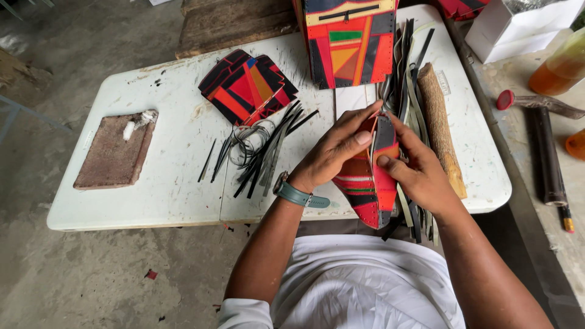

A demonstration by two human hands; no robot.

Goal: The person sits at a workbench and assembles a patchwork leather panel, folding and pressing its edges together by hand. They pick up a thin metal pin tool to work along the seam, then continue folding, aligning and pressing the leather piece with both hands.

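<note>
Between both hands (372, 158) sits a patchwork piece (368, 189); strips (262, 152) lie left on the desk (170, 195), a log (440, 131), perhaps wooden, right.

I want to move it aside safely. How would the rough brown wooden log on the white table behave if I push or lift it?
The rough brown wooden log looks solid, so probably stiff and fairly heavy for its size. Its rounded shape suggests it may roll sideways on the white table if pushed. The coarse bark should give a firm, non-slippery grip.
</note>
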